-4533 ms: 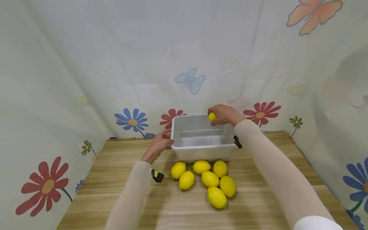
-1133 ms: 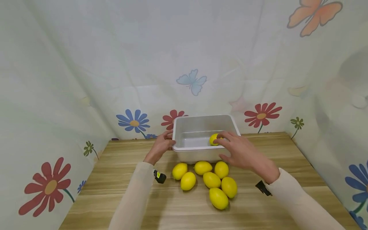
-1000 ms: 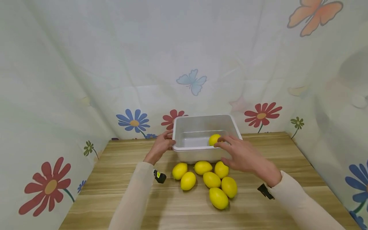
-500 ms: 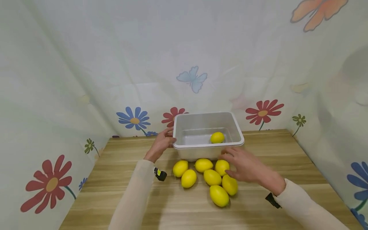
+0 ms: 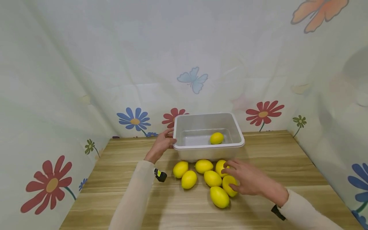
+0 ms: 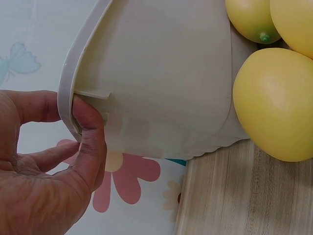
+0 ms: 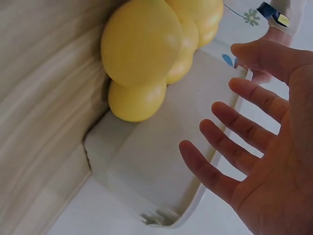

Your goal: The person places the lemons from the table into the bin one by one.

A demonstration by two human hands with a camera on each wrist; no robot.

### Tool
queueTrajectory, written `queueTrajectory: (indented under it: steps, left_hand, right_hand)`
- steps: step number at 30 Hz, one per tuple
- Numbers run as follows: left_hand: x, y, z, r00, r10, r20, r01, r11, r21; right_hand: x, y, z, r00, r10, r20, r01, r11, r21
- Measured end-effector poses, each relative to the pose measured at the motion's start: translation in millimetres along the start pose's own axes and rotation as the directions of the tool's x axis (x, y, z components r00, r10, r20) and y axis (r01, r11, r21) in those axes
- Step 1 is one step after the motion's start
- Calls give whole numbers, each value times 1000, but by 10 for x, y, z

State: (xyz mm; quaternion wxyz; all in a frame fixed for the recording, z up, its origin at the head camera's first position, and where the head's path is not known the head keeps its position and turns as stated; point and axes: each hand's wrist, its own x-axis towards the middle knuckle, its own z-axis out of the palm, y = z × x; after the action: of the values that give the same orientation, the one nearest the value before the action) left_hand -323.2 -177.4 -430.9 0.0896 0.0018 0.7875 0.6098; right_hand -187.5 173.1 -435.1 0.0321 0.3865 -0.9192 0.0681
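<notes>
Lemons (image 5: pixel 212 178) are lying on the table (image 5: pixel 184 214) in the head view, seven smooth, bright yellow ovals bunching just in front of the box (image 5: pixel 198 155). An eighth lemon (image 5: pixel 217 138) is resting on the bottom inside the box, toward its right side. The box is sitting upright, a deep, pale grey rectangle with rounded corners and a flat rim, apparently plastic. The table is showing streaky wood grain, and behind it a slightly creased sheet (image 5: pixel 143 48) is hanging, printed with flowers (image 5: pixel 135 121) and butterflies (image 5: pixel 198 83). Your left hand (image 5: pixel 160 145) is holding the box's left side, while your right hand (image 5: pixel 248 179) is hovering at the right-hand lemons, its fingers bending a little and parting.

In the left wrist view, your thumb and fingers are pinching the rim at a corner, gripping both sides of its edge. The box's outer wall is looking smooth and dull, with a small ledge under the rim, and one lemon is showing a green tip.

In the right wrist view, your right hand is spreading wide, fingers fanning out nearly straight, gripping nothing; a gap is showing between the fingertips and the lemons.
</notes>
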Motion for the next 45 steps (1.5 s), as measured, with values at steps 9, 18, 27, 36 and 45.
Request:
queueTrajectory:
  steps: [9,18,27,36,45]
  left_hand:
    - [-17,6,1,1000,-18,1,18,1000,3]
    - [-4,18,7,1000,2,2,-2,1000,-4]
    - [3,11,3,1000,0,-3,0,1000,-4]
    - [3,22,6,1000,-9,-6,9,1000,1]
    - [6,16,10,1000,-7,-5,7,1000,3]
  right_hand:
    - [-50,-27,109,997,7,82,-10,999,39]
    - [-72,-22,216,995,-24,96,19,999,51]
    - [-97,-20,317,993,-34,115,28,998,51]
    - [-114,13,408,996,-58,60,55,997,45]
    - [-112,61,488,997,-55,58,52,997,60]
